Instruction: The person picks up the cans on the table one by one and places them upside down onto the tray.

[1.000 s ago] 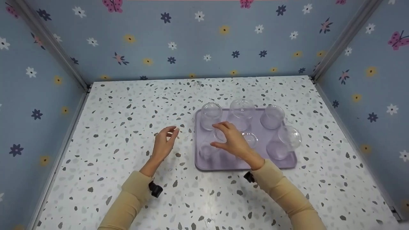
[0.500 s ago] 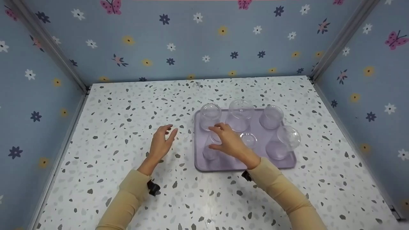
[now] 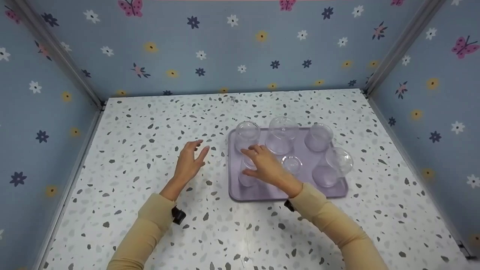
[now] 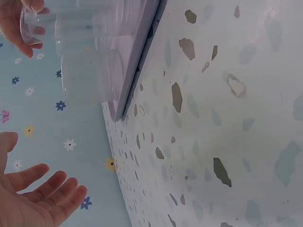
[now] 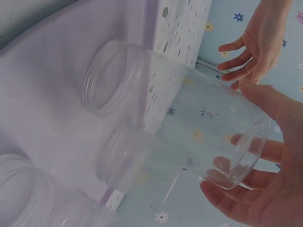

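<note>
My right hand (image 3: pixel 268 165) holds a clear jar (image 5: pixel 203 118) around its closed end, thumb on one side and fingers on the other. The jar is upside down over the front left part of the lilac tray (image 3: pixel 270 193), its threaded mouth right at the tray surface in the right wrist view. My left hand (image 3: pixel 187 165) hovers over the table left of the tray, thumb and fingers spread, holding nothing. In the left wrist view the left hand's fingers (image 4: pixel 52 189) are loosely extended, apart from the tray and jars.
Several more clear jars stand mouth down on the tray: one at back left (image 3: pixel 247 135), a larger jar (image 3: pixel 282 135), one at back right (image 3: pixel 318 137), a front right jar (image 3: pixel 337 163) and a small jar (image 3: pixel 291 164). Patterned blue walls (image 3: pixel 240 45) border the speckled table (image 3: pixel 150 123).
My right hand has shifted slightly left, and the held jar's mouth has moved a little right. My left hand has lifted its fingers away from the thumb, opening wider.
</note>
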Action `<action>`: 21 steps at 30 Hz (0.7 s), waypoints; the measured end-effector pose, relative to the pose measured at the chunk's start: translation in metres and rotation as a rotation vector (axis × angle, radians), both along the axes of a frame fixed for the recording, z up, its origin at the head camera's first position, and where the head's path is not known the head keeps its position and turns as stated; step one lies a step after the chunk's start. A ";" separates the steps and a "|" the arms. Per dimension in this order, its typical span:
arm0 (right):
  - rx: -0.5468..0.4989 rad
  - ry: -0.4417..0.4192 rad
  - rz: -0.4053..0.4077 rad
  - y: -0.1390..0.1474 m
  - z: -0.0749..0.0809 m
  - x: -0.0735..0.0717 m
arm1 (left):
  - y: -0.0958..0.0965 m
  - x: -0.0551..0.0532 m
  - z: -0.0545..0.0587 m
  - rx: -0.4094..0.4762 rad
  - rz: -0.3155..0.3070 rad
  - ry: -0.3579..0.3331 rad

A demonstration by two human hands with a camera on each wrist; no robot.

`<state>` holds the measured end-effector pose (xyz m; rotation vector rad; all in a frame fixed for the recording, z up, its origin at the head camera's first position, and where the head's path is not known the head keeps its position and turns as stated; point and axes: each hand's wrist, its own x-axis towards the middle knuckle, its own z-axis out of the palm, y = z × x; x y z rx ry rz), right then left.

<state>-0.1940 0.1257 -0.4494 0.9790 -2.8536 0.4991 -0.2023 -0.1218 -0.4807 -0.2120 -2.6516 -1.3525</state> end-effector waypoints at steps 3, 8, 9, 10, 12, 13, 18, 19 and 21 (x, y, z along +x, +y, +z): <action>0.013 0.014 0.011 -0.001 -0.002 0.000 | 0.000 -0.003 0.005 -0.030 0.008 0.025; 0.034 0.005 0.028 -0.002 -0.004 0.001 | 0.002 -0.005 0.010 -0.057 0.018 0.041; 0.034 -0.001 0.031 -0.002 -0.003 0.001 | 0.002 -0.005 0.011 -0.064 0.018 0.039; 0.028 -0.008 0.034 -0.002 -0.003 0.001 | 0.002 -0.006 0.012 -0.071 0.018 0.039; 0.005 -0.023 0.042 0.000 -0.002 0.001 | 0.003 -0.007 0.015 -0.091 0.016 0.038; -0.004 -0.029 0.047 0.001 -0.001 0.000 | 0.003 -0.008 0.016 -0.102 0.012 0.039; -0.028 -0.036 0.077 0.011 0.007 -0.006 | 0.004 -0.012 0.024 -0.190 -0.014 0.031; -0.023 -0.035 0.080 0.013 0.009 -0.008 | 0.004 -0.013 0.026 -0.212 -0.020 0.025; -0.010 -0.029 0.078 0.019 0.011 -0.013 | 0.005 -0.015 0.028 -0.263 -0.031 0.019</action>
